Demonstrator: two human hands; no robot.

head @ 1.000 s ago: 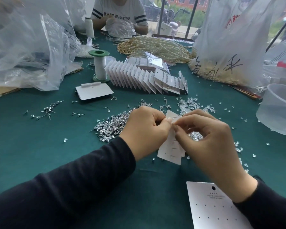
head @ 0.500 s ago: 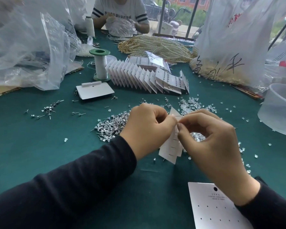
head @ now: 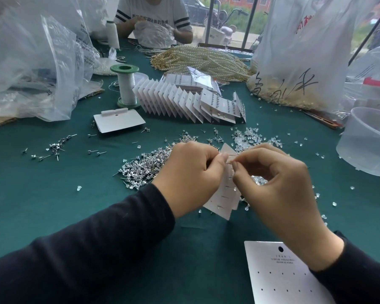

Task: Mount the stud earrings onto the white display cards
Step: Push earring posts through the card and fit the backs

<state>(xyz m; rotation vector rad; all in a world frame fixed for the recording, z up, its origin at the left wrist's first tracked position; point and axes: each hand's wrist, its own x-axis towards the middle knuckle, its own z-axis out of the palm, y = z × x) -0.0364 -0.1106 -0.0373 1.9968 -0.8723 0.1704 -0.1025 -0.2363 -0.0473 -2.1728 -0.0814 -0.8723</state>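
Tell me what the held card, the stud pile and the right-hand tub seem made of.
The held card looks like thin, matte white paperboard. The stud pile: shiny silvery metal posts, clear glinting heads, glass or plastic. The tub: translucent frosted plastic, probably.

Two hands: left hand (head: 188, 174), right hand (head: 274, 185). Three loose cards (held card (head: 223, 198), blank card (head: 279, 275), tabbed card (head: 119, 121)). One green spool (head: 126, 86). One tub (head: 366, 141). Studs (head: 145, 167): uncounted heap.
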